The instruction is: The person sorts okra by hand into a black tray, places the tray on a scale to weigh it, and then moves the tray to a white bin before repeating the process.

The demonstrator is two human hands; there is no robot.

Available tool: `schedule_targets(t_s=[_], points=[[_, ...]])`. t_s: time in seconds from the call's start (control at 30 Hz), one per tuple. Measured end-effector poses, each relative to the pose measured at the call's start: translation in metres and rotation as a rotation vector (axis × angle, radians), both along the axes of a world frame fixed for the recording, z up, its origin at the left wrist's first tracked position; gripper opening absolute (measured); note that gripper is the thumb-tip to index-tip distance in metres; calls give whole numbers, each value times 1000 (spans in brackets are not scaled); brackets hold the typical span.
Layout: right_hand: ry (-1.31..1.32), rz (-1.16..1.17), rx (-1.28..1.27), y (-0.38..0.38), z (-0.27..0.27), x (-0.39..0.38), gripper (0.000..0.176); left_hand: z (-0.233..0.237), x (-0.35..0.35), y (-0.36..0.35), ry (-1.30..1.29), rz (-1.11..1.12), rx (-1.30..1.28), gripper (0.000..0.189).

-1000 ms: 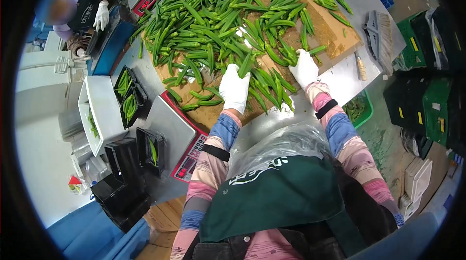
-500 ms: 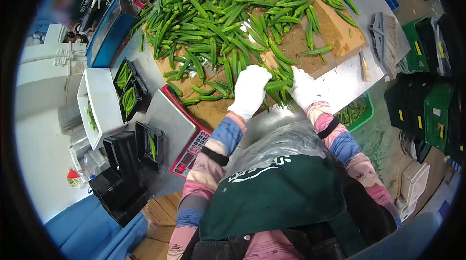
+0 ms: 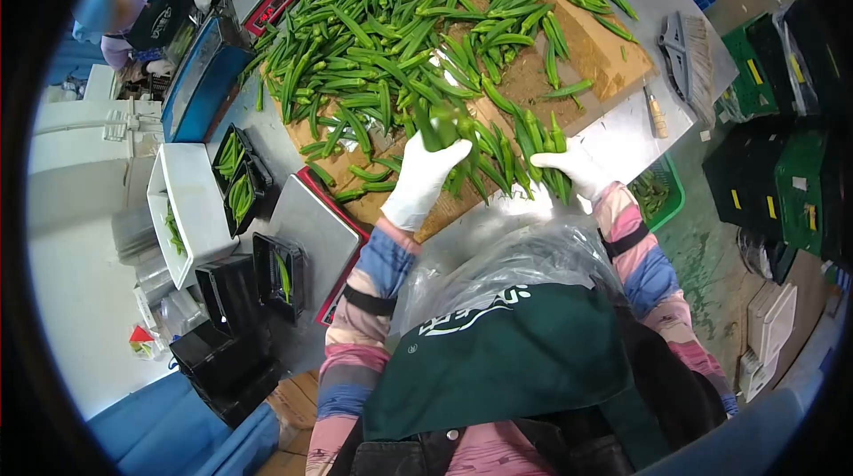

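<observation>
White lettering [image 3: 505, 298], partly folded, and a small ® symbol [image 3: 412, 348] mark a dark green cloth apron [image 3: 506, 378]. Slender, tapering green okra pods [image 3: 355, 59] heap on flattened brown cardboard [image 3: 609, 59]. The white-gloved left hand [image 3: 423, 178] grips several pods; the white-gloved right hand [image 3: 576, 170] touches others, its grip unclear.

Could pass between left fingers [image 3: 458, 151] and right fingers [image 3: 549, 160] only over loose okra [image 3: 382, 59], heaped thickly ahead and strewn across cardboard [image 3: 604, 54]. Met a freer lane farther right, over a bare strip of counter [image 3: 626, 140], narrowed by a knife [image 3: 657, 118] and, beyond it, a brush [image 3: 682, 63]. Had open air past the counter's edge there, above a lower green basket [image 3: 679, 198]. Ran leftward into a low, flat scale [image 3: 306, 223], then black trays [image 3: 222, 294] and a white bin [image 3: 203, 226]. Was hemmed nearest the body by bulging plastic [image 3: 515, 254].
</observation>
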State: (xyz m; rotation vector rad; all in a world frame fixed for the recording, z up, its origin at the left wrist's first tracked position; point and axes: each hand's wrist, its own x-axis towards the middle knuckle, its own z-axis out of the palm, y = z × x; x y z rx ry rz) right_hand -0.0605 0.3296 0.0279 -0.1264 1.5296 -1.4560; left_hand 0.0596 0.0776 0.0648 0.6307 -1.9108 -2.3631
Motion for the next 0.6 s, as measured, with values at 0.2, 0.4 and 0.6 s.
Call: schedule_targets(t_s=[0.2, 0.4, 0.6], points=[[-408, 48, -366, -7, -1, 39, 38, 20, 48, 40, -94, -25, 710, 50], [-426, 112, -285, -12, 1, 49, 37, 34, 82, 48, -55, 87, 809, 50], [-441, 153, -290, -17, 6, 57, 39, 32, 102, 48, -23, 154, 787, 53]])
